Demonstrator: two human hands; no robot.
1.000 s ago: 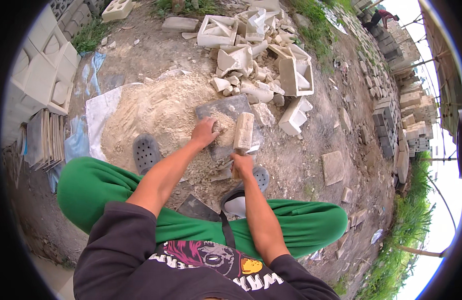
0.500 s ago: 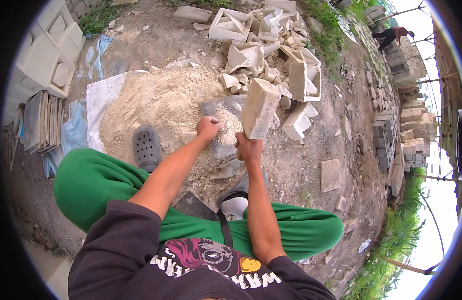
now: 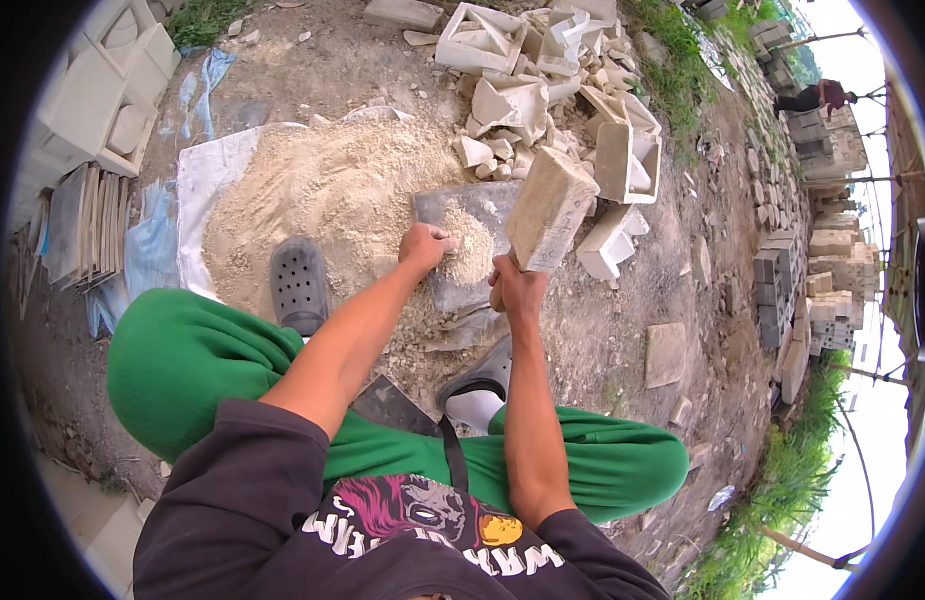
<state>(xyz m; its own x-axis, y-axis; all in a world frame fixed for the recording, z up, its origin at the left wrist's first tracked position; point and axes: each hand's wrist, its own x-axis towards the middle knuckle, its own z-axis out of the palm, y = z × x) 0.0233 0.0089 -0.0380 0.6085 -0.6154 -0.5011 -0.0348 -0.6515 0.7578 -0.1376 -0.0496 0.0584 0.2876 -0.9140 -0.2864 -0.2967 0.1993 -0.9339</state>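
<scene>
The right hand (image 3: 521,284) is at the centre of the frame. Its fingers are clamped around the handle of a mallet (image 3: 551,210). The mallet has a pale, dusty, block-shaped head, which is located just right of centre and tilts toward the upper right. The head overlaps the right edge of a dark slab (image 3: 457,292) in this view; the gap between head and slab cannot be told.

The left hand (image 3: 426,246) is located left of the mallet, at the left part of the slab. Its fingers are curled in beside the crushed stone (image 3: 470,250); whether they pinch a fragment cannot be told. The crushed stone lies in a small mound on the slab, between the left hand and the mallet head.

A larger heap of beige grit (image 3: 323,190) is spread left of the slab, on a white sheet (image 3: 196,215) whose left edge is exposed. Broken pale blocks (image 3: 513,108) are piled at the upper centre, beyond the slab. A flat square tile (image 3: 666,354) lies on the ground at the right.

A grey clog (image 3: 299,284) is below the grit heap; a second is below the slab. Thin boards (image 3: 86,238) stand together at the left of the frame, below stacked white blocks (image 3: 111,85). Another person (image 3: 821,98) is in the upper right, near stacked blocks.
</scene>
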